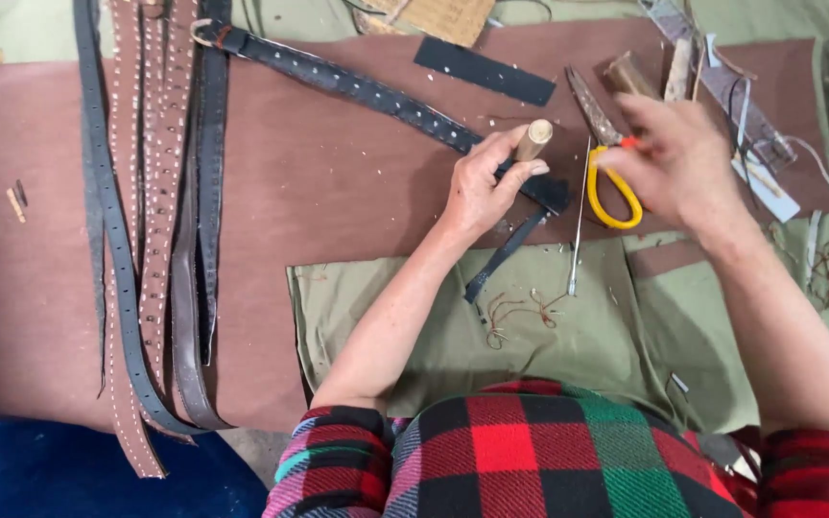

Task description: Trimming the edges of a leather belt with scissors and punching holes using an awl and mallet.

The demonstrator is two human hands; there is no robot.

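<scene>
Wooden-handled tool [533, 140] in left hand [485, 187]; right hand [675, 158] seemingly gripping yellow scissors [609, 171].

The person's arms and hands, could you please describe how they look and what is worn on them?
Both forearms are bare; plaid sleeves in red, black and green are pushed up above the elbows. The left hand and right hand are ungloved, with no rings or watch visible.

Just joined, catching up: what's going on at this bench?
A person is working leather at a brown mat. The left hand holds a wooden-handled tool upright on the end of a black punched belt. The right hand is on yellow-handled scissors. More belts lie at the mat's left side.
</scene>
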